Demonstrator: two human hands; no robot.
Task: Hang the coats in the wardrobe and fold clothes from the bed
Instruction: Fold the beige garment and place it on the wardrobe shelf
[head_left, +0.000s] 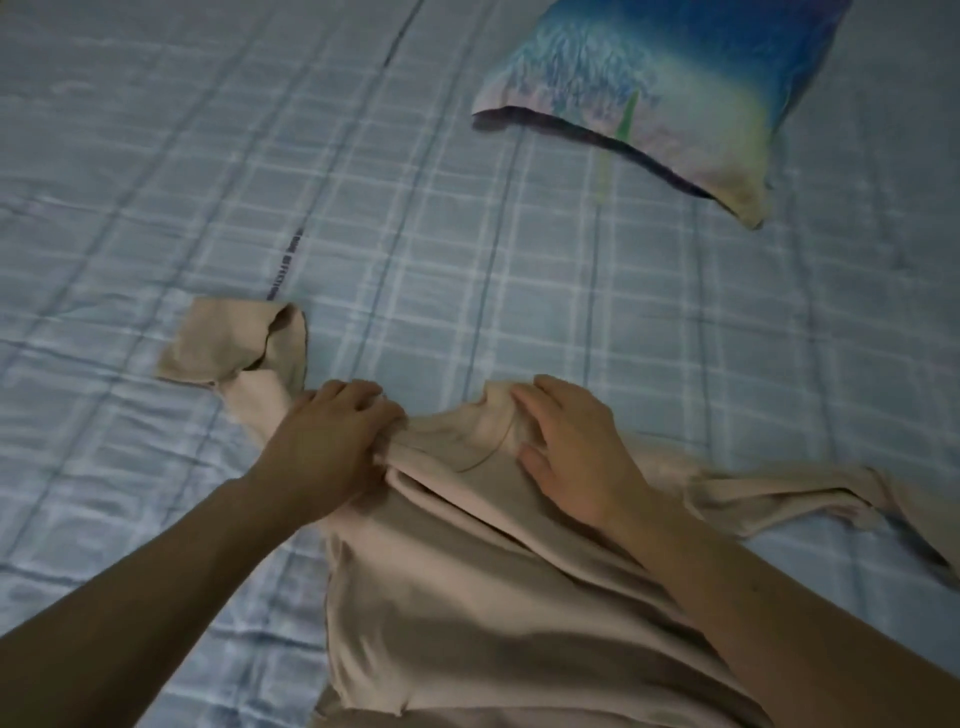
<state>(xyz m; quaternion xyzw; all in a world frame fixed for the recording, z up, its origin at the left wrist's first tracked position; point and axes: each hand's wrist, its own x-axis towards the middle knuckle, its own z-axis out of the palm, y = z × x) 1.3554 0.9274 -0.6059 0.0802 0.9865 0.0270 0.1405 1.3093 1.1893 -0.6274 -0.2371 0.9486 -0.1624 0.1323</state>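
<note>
Lying on the checked bedsheet (467, 249), the beige shirt (467, 597) spans centre to 6 o'clock in the head view. The left hand (332, 436) grips bunched shoulder fabric at 9 o'clock of the neckline (480, 441); the right hand (569, 452) curls its fingers over the neckline edge, pinching it. A pillow (665, 93) lies at 1 o'clock.

Bedroom in a home, judging by the blue checked bedsheet (467, 234) filling the view, a blue-green pillow (675, 88) at one o'clock and a beige top (467, 597) spread at six o'clock.
</note>
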